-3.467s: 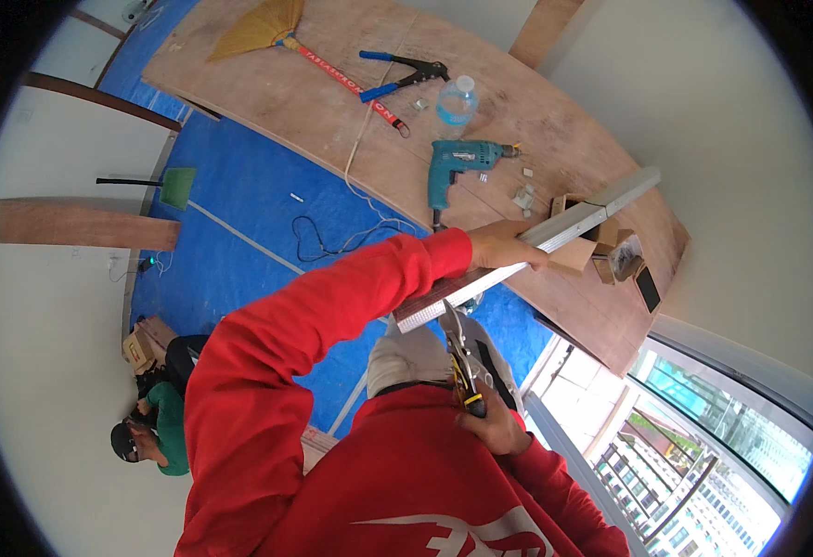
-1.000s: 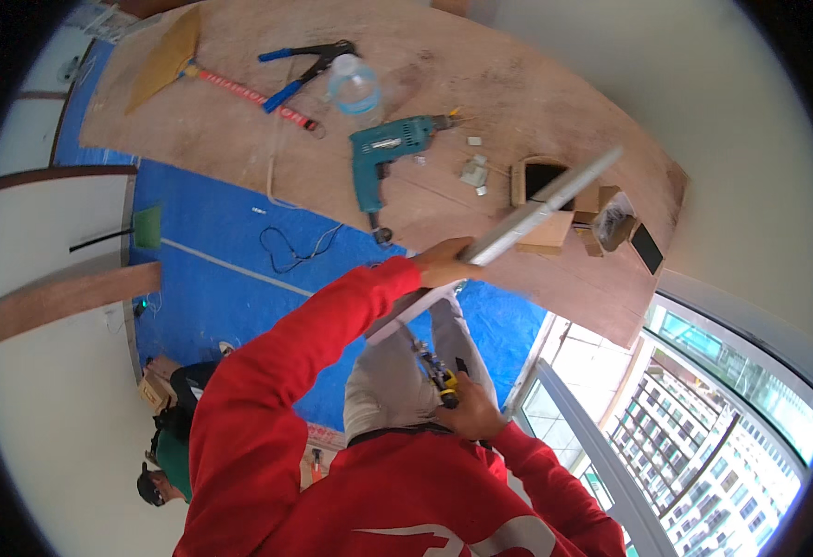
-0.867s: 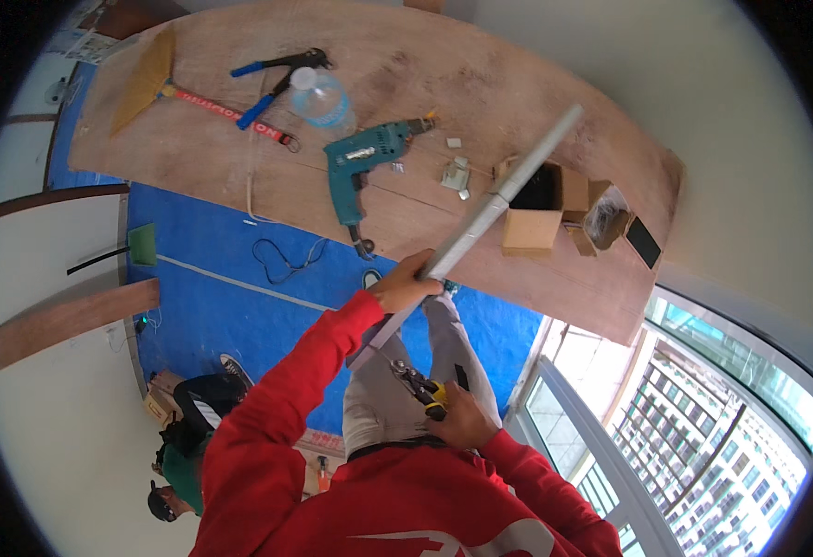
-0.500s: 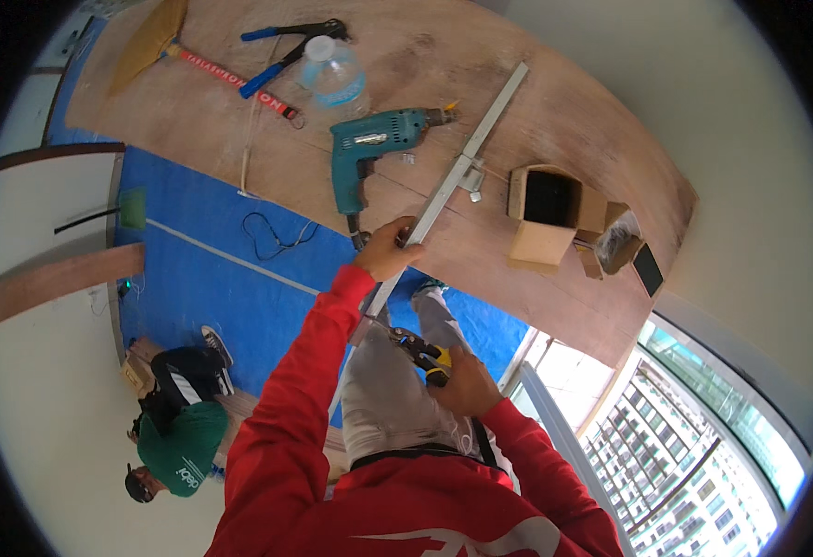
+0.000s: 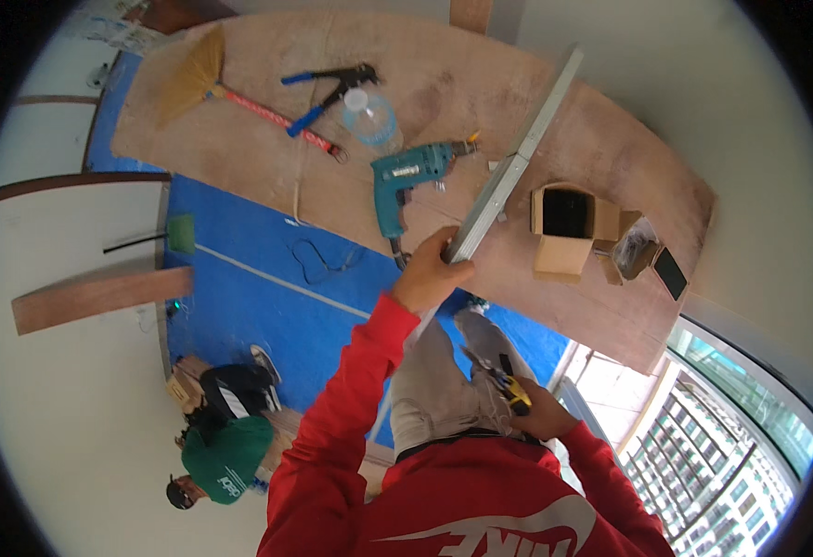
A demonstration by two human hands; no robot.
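My left hand (image 5: 432, 274) is closed round the lower part of a long grey metal channel (image 5: 514, 169). The channel slants up and away to the right, over the wooden work surface. In my right hand (image 5: 546, 408), close to my waist, is a pair of tin snips (image 5: 510, 385) with yellow and black grips. Their jaws point up and to the left, apart from the channel. A teal power drill (image 5: 408, 178) lies just left of the channel, beyond my left hand.
On the wooden surface (image 5: 462, 93) lie a hand riveter (image 5: 330, 91) with blue handles, a plastic bottle (image 5: 369, 121), a broom (image 5: 267, 113), an opened cardboard box (image 5: 560, 252) and a dark phone (image 5: 671, 273). A person in green (image 5: 230, 450) sits at lower left by the blue floor sheet (image 5: 258, 306).
The snips have come away from the channel's near end, down toward my waist. My left hand has shifted the channel, which now appears raised. The whole view has swung somewhat.
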